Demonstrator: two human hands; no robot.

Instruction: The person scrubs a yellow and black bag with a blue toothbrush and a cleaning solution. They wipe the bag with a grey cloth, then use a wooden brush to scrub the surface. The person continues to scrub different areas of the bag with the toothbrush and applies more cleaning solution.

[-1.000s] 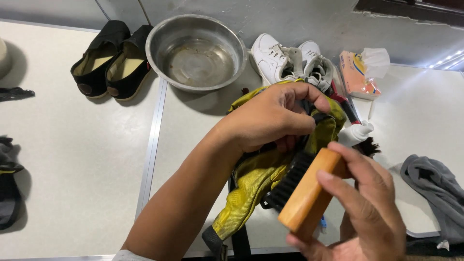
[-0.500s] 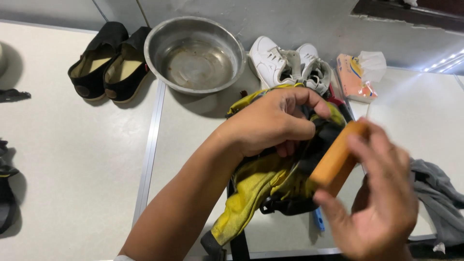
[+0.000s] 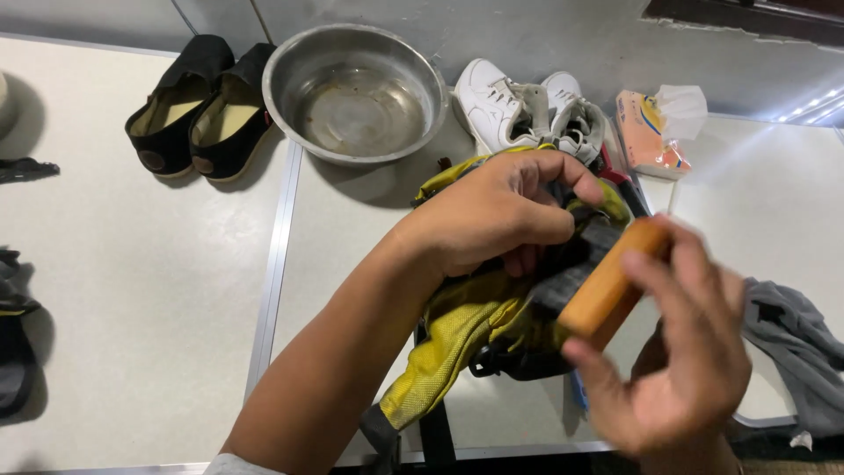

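White tabletops (image 3: 158, 290) carry everything. At the middle lies a yellow-and-black bag (image 3: 466, 330), gripped at its top by the left hand (image 3: 497, 215), fingers curled shut on the fabric. The right hand (image 3: 681, 352) clasps a wooden brush (image 3: 607, 286) against it. Behind stand a steel bowl (image 3: 356, 92), white sneakers (image 3: 527, 110) and black shoes (image 3: 198, 105).

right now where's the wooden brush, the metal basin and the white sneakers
wooden brush (image 3: 607, 286), head view, on its wooden back
metal basin (image 3: 280, 97), head view, on its left rim
white sneakers (image 3: 492, 105), head view, on the left shoe's upper
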